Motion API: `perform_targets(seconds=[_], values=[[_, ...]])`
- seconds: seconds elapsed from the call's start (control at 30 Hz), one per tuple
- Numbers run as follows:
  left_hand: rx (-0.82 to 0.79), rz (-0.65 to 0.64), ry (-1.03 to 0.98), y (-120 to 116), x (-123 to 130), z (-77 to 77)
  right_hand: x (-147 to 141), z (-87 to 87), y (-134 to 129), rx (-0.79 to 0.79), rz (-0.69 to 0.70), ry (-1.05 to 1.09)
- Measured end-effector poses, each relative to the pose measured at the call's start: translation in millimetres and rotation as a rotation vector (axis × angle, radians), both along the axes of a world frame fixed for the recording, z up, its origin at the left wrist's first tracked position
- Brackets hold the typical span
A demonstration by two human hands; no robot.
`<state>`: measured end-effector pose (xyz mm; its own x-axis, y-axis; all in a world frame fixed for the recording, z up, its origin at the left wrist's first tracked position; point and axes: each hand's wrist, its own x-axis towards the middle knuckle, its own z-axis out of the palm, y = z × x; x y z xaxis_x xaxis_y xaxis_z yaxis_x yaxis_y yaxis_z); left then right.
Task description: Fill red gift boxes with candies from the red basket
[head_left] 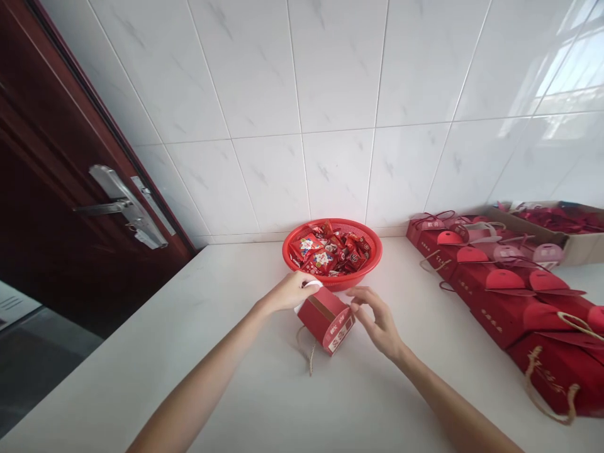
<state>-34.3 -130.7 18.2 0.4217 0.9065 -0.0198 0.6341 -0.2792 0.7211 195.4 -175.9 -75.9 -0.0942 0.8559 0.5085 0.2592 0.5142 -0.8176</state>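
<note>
A small red gift box point(321, 312) with white printed characters and a rope handle is tilted above the white table. My left hand point(293, 292) grips its far left end, where a white flap shows by the thumb. At the right end, the curled fingers of my right hand point(376, 319) pinch the edge of the box. The rope point(310, 360) hangs from the near left side. Just behind the box sits a red plastic basket point(372, 264) filled with red-wrapped sweets point(330, 249).
Several finished-looking red gift boxes point(481, 286) with rope handles stand in rows on the right. Behind them is a cardboard carton point(582, 248) with dark red items. A tiled wall point(335, 170) bounds the table's back; a dark door point(51, 189) is at left.
</note>
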Motion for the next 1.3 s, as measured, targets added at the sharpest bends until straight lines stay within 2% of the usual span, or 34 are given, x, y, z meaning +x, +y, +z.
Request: perform_targets(seconds=[0.1,0.2,0.33,0.43,0.53,0.67,0.8,0.93,1.0,1.13,1.3], values=[[0.032,-0.008,-0.039,8.3,12.4,-11.1,-6.8,12.5,-4.4,0.077,0.178,-0.066],[0.075,0.028,-0.117,5.5,20.5,-14.5,-10.5,20.1,-6.8,0.129,0.274,-0.17],[0.179,0.036,-0.234,-10.8,19.6,-14.0,-8.7,33.2,-3.3,0.158,0.335,-0.3],[0.276,0.026,-0.212,-24.5,14.6,-12.9,-9.6,46.6,1.4,0.164,0.387,-0.397],[0.253,0.052,-0.117,-33.6,11.6,-12.9,-14.7,58.0,4.7,0.194,0.407,-0.497],[0.199,0.051,-0.07,-37.1,11.2,-14.4,-22.6,65.9,4.6,0.184,0.357,-0.614],[0.211,0.058,-0.036,-36.2,12.1,-16.5,-23.3,69.3,3.4,0.11,0.289,-0.64],[0.249,0.114,0.066,-36.5,12.6,-17.2,-14.2,68.7,7.2,0.003,0.228,-0.586],[0.228,0.102,0.082,-37.0,11.3,-16.2,-8.2,66.0,9.9,-0.044,0.225,-0.576],[0.147,0.104,0.011,-36.7,2.3,-11.0,1.0,58.6,12.7,-0.151,0.252,-0.542],[-0.004,0.11,-0.114,-31.9,-20.3,-7.4,6.9,49.5,12.6,-0.285,0.285,-0.458]])
